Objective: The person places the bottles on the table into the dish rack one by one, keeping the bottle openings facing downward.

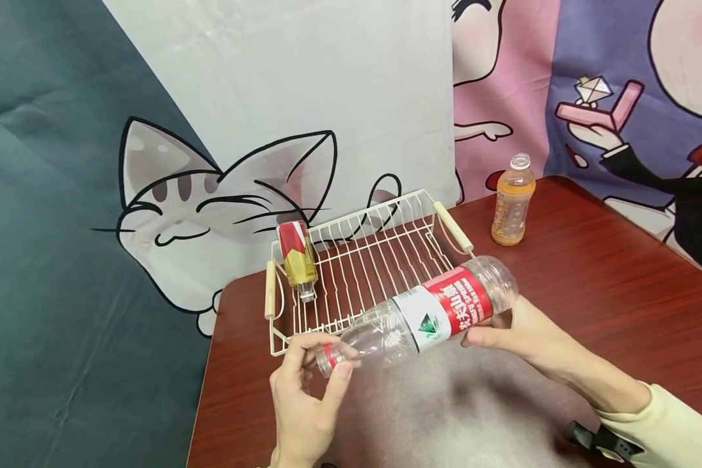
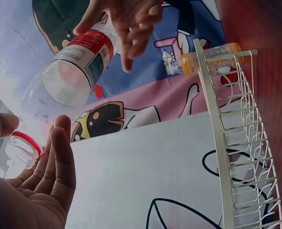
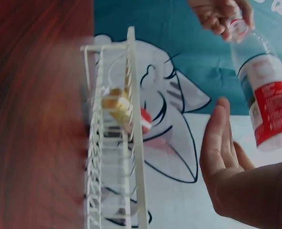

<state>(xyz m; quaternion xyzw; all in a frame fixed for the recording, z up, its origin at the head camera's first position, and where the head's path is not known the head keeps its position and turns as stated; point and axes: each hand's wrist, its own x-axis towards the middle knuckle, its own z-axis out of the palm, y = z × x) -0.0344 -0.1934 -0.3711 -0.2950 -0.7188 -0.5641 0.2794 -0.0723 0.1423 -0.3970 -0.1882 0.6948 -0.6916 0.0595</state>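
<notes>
A clear plastic water bottle (image 1: 412,318) with a red and white label is held slantwise above the table. Its neck lies between the thumb and fingers of my left hand (image 1: 307,396), which pinches it; the mouth shows no cap in the left wrist view. At the bottle's base is my right hand (image 1: 517,328). In the right wrist view the right hand's fingers (image 3: 217,138) are fairly straight and stand apart from the bottle (image 3: 260,90). Whether its thumb touches the base I cannot tell.
Behind the bottle stands a cream wire rack (image 1: 363,250) with two pale handles. A red and yellow bottle (image 1: 297,257) lies tilted in its left end. Right of the rack an uncapped bottle with an orange label (image 1: 511,208) stands upright on the reddish-brown table (image 1: 591,260). A printed cloth (image 1: 339,78) hangs behind.
</notes>
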